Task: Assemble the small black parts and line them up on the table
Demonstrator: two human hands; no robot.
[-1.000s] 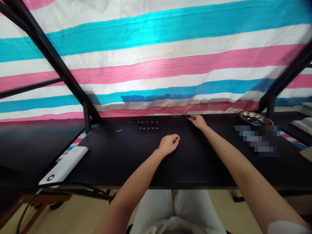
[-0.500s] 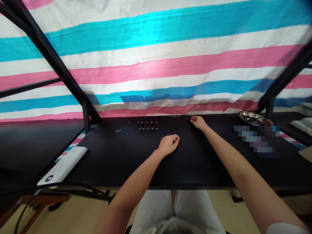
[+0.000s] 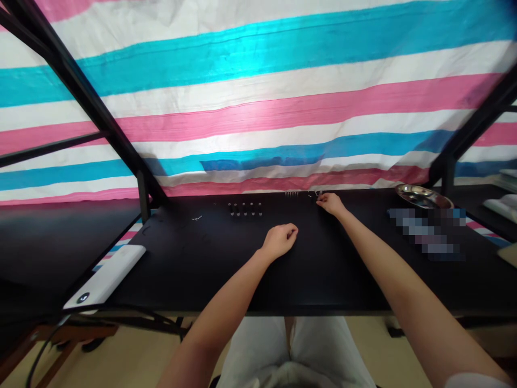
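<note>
My right hand reaches to the far edge of the black table, its fingers closed in a pinch. Whatever is between the fingertips is too small to make out. Just beyond them lie thin, shiny ring-like pieces. My left hand rests nearer to me on the tabletop with fingers curled together; any thing inside is hidden. To the left of the rings stands a short row of small metallic pieces. Further left, several small dark cylinders with pale ends are lined up in a row.
A shiny metal dish sits at the back right, behind a blurred patch. A white power-strip-like box with a cable lies at the left edge. A thin pale strand is on the table. Black frame bars and a striped sheet stand behind.
My right fingertips have drawn slightly back from the ring-like pieces, which show more plainly now. My left hand stays in place.
</note>
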